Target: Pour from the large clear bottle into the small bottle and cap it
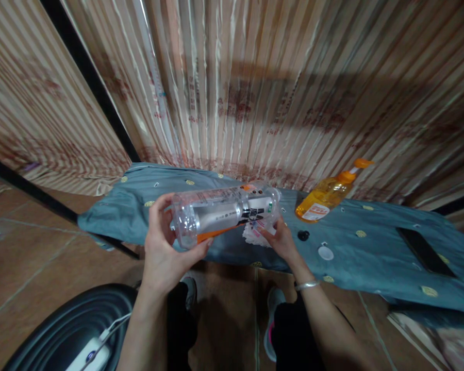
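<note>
A clear plastic bottle [220, 211] with a silver, orange and black label lies sideways in the air above a cloth-covered surface. My left hand [164, 247] is wrapped round its base end, thumb along the near side. At the neck end, my right hand [282, 239] is closed against the bottle, its fingers partly hidden behind it. Beneath that end shows a white, frilly-edged piece with pink marks [251, 236]; whether my right hand touches it, I cannot tell. Just to the right are a small black object [303, 235] and a white round disc [325, 252].
An orange pump bottle [325, 198] of amber liquid stands back right on the teal patterned cloth [355, 257]. A black phone [425, 251] lies at the right. Striped curtains [235, 77] hang behind. On the floor, a black round stool or basin [58, 324] carries a white power strip [90, 355].
</note>
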A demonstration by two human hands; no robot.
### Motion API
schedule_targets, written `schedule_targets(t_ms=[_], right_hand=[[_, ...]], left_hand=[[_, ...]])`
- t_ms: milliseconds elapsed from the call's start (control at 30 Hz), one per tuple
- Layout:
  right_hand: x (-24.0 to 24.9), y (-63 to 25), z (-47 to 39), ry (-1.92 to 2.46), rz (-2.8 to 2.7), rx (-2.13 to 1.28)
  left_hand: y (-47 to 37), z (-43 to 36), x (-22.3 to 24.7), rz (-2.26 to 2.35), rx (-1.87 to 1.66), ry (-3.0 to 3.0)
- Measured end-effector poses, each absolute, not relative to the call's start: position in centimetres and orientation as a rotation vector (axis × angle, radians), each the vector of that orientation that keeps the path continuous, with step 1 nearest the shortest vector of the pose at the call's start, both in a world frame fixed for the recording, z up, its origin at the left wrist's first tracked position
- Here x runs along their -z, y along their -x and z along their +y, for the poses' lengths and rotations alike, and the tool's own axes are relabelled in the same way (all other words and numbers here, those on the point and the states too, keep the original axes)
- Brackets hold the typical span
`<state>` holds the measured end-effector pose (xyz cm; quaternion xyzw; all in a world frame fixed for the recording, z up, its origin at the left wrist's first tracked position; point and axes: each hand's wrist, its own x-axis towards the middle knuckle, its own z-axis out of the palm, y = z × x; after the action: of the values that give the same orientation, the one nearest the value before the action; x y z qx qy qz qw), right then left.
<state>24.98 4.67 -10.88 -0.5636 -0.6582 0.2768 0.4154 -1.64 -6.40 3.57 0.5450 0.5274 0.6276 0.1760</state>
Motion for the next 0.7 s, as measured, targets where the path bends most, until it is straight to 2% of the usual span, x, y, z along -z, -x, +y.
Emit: schedule_targets(t_ms=[700], right_hand=[[11.1,-25.04,4.71,1.39,-1.664,-0.671]], left_hand=[[1.68,-6.39,-3.43,1.485,-1.787,-1.55]])
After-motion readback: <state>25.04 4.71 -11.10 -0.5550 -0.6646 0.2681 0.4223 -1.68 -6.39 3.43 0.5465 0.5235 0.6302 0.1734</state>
